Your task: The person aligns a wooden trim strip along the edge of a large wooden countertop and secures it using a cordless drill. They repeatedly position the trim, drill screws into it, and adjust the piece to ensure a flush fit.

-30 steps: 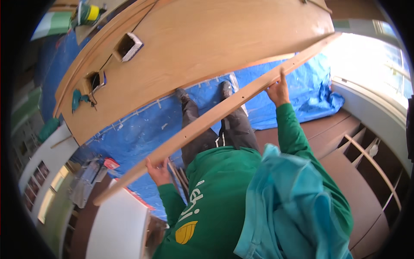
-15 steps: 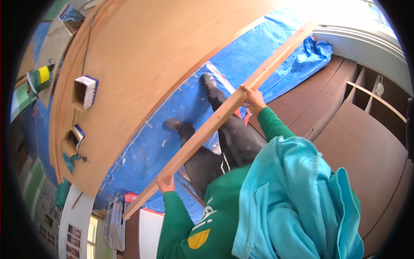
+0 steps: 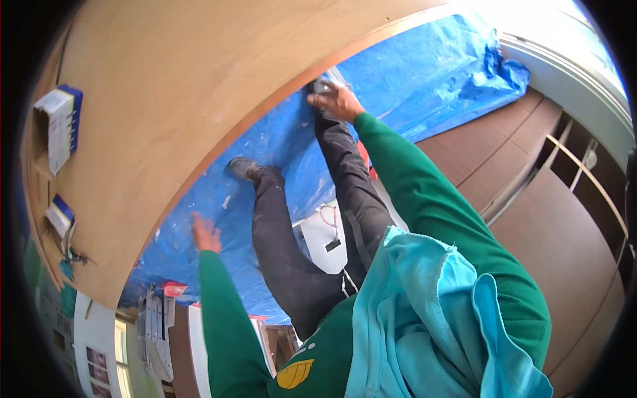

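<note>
My right hand (image 3: 337, 101) reaches out over my far shoe, beside the edge of a large curved wooden panel (image 3: 192, 86). Its fingers are apart and nothing shows in them. My left hand (image 3: 206, 233) hovers over the blue tarp (image 3: 229, 209), slightly blurred, with spread fingers and no object in it. The long wooden beam is out of sight in this view. A pale strip (image 3: 336, 77) lies on the tarp just beyond my right hand.
Two small open boxes (image 3: 58, 126) and a teal tool (image 3: 67, 268) rest on the panel at left. Brown panels and a slotted cabinet (image 3: 557, 232) stand at right. A folded grey metal ladder-like frame (image 3: 154, 331) is at lower left. Light blue cloth (image 3: 424, 312) hangs over my front.
Both hands have let go of the long wooden beam, which has left the view. My right hand has moved farther forward, my left hand forward and to the left. The view has shifted.
</note>
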A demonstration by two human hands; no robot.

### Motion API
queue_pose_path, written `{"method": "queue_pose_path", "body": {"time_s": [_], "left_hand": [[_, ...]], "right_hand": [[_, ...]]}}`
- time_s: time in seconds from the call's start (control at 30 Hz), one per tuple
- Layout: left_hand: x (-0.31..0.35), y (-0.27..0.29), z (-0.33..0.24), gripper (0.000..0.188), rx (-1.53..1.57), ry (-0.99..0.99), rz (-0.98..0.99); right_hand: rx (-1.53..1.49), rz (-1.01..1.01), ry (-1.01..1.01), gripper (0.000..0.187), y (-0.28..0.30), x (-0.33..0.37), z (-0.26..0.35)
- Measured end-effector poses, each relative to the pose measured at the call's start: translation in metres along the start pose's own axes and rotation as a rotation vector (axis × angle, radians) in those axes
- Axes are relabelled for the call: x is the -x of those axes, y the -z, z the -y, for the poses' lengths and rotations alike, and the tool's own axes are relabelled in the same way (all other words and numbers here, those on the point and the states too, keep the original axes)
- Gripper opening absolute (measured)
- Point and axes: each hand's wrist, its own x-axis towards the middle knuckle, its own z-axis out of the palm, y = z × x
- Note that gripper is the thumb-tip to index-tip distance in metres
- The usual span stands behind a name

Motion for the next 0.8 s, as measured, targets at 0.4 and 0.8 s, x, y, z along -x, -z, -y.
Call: {"method": "queue_pose_path", "body": {"time_s": [0.4, 0.8], "left_hand": [[0.258, -0.030, 0.152, 0.056, -0.364, 0.042, 0.064], [0.329, -0.108, 0.071, 0.061, -0.064, -0.041, 0.065]], "right_hand": [[0.431, -0.022, -0.394, 0.065, 0.089, 0.254, -0.003], [0.603, -0.112, -0.104, 0.050, 0.317, 0.202, -0.003]]}}
